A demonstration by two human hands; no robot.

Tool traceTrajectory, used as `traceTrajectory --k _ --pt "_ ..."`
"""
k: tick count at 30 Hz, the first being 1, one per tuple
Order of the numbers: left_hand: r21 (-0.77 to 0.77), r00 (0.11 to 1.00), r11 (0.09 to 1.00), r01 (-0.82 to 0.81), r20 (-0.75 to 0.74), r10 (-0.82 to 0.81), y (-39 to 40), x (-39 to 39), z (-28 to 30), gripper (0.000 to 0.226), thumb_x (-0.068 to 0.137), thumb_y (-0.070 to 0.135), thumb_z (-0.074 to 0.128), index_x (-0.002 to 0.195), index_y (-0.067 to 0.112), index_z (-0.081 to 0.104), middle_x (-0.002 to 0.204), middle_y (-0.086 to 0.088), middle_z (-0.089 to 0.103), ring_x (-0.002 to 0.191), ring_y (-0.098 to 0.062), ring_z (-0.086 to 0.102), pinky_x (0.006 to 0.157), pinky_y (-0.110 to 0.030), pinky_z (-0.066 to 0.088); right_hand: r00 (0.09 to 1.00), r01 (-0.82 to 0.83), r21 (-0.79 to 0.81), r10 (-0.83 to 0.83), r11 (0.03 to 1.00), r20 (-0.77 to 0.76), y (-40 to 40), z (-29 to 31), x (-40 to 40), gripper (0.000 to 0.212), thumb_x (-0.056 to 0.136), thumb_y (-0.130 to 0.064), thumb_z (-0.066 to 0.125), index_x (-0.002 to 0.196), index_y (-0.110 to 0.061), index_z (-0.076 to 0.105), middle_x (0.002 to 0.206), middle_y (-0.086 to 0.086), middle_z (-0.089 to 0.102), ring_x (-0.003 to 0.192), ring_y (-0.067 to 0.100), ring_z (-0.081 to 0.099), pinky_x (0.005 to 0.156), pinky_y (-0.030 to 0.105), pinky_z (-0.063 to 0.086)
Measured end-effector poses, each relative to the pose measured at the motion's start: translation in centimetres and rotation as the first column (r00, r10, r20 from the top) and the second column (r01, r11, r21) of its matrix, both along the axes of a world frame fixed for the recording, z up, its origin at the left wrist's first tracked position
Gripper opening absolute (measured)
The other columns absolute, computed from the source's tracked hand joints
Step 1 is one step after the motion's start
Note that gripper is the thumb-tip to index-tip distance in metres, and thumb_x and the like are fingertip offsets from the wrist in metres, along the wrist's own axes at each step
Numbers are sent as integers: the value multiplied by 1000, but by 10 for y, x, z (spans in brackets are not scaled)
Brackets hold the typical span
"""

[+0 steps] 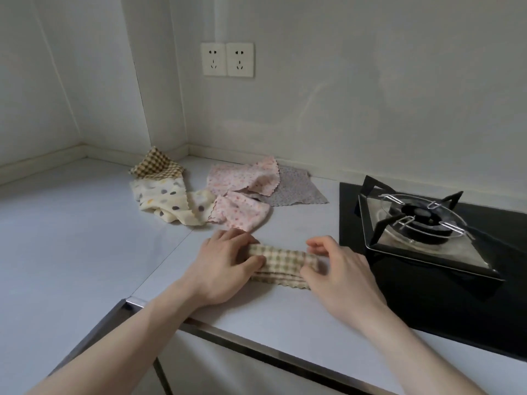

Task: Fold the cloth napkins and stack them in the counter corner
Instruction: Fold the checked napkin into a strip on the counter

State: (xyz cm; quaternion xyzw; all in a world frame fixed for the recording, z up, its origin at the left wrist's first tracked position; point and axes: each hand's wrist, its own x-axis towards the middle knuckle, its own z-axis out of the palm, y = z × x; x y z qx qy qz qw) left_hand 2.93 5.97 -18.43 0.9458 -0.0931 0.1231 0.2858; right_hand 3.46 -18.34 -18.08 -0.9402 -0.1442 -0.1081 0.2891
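Checked napkin (282, 262): thin, light, limp cloth, judged easy to shift and slow to keep a crease; layers likely to slide apart unless pinned. Best taken at both short ends, pinching all layers together near the pinked edge. Beige and cream gingham, folded into a narrow band of several layers, zigzag edge showing along the near side. Lying on the counter (85, 223) close to the front edge, just left of the stove (427, 240).

Left hand (225, 266): fingers curled over the band's left end, thumb on top, gripping it. Right hand (336, 269): thumb and fingers pinching the right end.

Unfolded pile further back, near the wall: brown check napkin (156, 163), dotted napkin (165, 201), two pink floral napkins (242, 178) (242, 212), grey napkin (296, 189) partly under the pink. No stack in the corner (85, 155). Sockets (227, 59) on the wall above.
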Motion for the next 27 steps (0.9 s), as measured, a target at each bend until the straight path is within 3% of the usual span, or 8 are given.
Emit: traceTrajectory --k 5,9,12,15,20,24,27 --pt "-95 998 995 14 -59 -20 4 -3 -2 21 84 42 59 103 35 64 99 23 61 103 -3 49 90 -23 40 999 -3 -60 1 998 -33 1 -5 2 24 79 -50 56 102 -41 57 97 -27 57 93 1 46 93 25 31" --pt "-122 981 991 -49 -194 24 4 -7 10 15 83 39 62 96 32 64 95 23 62 100 -1 51 86 -27 42 976 40 -17 -43 999 -211 3 8 0 17 75 -46 60 88 -36 57 86 -23 59 87 2 47 88 25 33" --pt "-305 897 924 -230 -434 81 -15 -18 42 4 88 30 62 91 28 60 93 9 66 95 -15 59 77 -34 47 889 102 184 -7 978 -457 3 36 -11 15 74 -37 64 84 -28 59 81 -15 64 85 6 52 87 33 47" --pt "-530 837 768 -361 -546 17 -36 -38 106 2 99 14 60 97 15 58 91 -4 71 86 -23 70 79 -45 57 812 192 386 75 902 -579 0 101 -43 15 84 -18 75 88 -22 61 83 -4 73 80 14 68 68 27 55" --pt "-639 870 711 -292 -486 -80 -40 -89 217 8 101 19 61 101 11 59 90 -7 71 81 -22 69 65 -30 55 857 313 577 37 754 -513 -14 218 -110 14 91 -6 71 99 -15 64 92 2 75 81 13 69 68 25 55" --pt "-645 839 745 -168 -491 -235 -49 -109 270 10 99 29 65 104 21 65 89 5 74 80 -10 68 67 -29 53 864 346 585 -7 733 -503 -32 268 -143 21 93 -3 68 107 -18 65 100 0 75 87 12 71 71 24 54" --pt "-626 809 779 -30 -472 -349 -66 -103 297 7 96 30 69 92 25 68 86 5 75 75 -7 66 68 -26 50 870 405 580 -103 707 -481 -52 294 -156 25 93 -5 69 111 -23 67 104 -3 75 92 13 72 72 25 55"
